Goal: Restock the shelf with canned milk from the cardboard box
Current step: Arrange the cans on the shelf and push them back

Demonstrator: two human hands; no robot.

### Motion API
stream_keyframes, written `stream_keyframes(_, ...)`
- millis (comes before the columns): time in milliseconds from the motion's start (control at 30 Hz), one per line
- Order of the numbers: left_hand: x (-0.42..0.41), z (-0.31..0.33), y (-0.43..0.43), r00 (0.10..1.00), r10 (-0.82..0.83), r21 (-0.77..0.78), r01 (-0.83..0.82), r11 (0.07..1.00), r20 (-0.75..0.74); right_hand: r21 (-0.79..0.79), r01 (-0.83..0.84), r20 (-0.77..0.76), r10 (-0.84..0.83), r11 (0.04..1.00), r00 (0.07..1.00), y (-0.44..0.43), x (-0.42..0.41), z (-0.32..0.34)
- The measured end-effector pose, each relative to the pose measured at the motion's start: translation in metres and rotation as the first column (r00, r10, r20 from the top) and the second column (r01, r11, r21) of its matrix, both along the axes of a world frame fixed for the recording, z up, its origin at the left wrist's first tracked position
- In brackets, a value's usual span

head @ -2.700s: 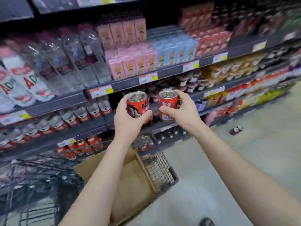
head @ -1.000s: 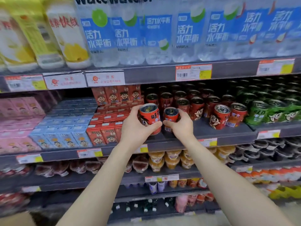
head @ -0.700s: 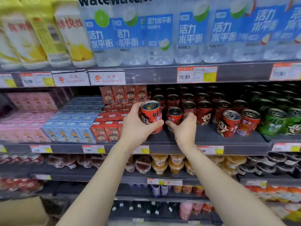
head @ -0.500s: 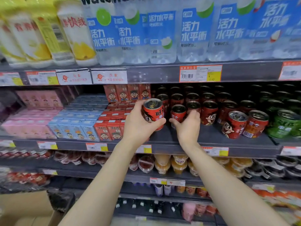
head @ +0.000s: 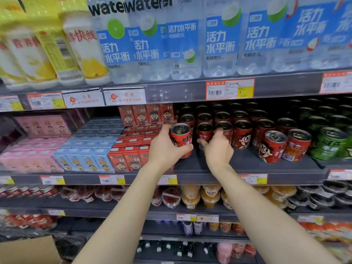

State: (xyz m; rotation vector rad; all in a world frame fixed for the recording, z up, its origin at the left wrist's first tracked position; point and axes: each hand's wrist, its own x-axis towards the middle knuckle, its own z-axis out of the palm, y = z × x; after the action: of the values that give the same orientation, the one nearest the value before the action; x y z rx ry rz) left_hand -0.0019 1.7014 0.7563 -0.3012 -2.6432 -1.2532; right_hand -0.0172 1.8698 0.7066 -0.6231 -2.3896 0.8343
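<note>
Can (head: 181,139) within left fingers (head: 165,130)

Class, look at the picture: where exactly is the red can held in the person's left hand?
The red can sits in the left hand over the middle shelf, centre of view, between the red cartons and the shelved red cans.

cardboard box (head: 28,250) cut off at bottom-left corner; rear cans (head: 236,107) lost in shadow

Both arms outstretched, left hand (head: 165,149) and right hand (head: 217,149) curled (apparently gripping)
</note>
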Motion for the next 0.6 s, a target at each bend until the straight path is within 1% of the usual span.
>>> stream_keyframes(133, -0.011, 0.000, 0.001, 1.000, -0.024, -0.053, 0.024, 0.998, -0.002, -0.021, -0.017, 0.020, 0.017, 1.000, 1.000, 0.001, -0.003, 0.002)
stream_keyframes(267, -0.028, 0.007, 0.008, 0.999, -0.043, -0.213, 0.040, 0.976, -0.007, -0.113, -0.046, -0.019, 0.044, 0.993, 0.999, 0.005, 0.000, 0.001)
stream_keyframes(333, -0.038, 0.011, 0.013, 0.999, -0.038, -0.278, 0.046, 0.959, 0.035, -0.147, -0.075, -0.067, 0.066, 0.986, 0.996, 0.008, 0.005, 0.000)
stream_keyframes(433, -0.054, 0.010, 0.020, 0.995, -0.031, -0.331, 0.059, 0.942, 0.091, -0.172, -0.136, -0.120, 0.117, 0.976, 0.986, 0.013, 0.012, -0.001)
stream_keyframes(533, -0.066, 0.006, 0.024, 0.994, -0.027, -0.405, 0.069, 0.911, 0.109, -0.164, -0.191, -0.131, 0.170, 0.968, 0.977, 0.016, 0.015, -0.004)
stream_keyframes(600, -0.073, 0.006, 0.027, 0.992, -0.012, -0.480, 0.072, 0.874, 0.126, -0.161, -0.198, -0.118, 0.180, 0.967, 0.977, 0.018, 0.017, -0.006)
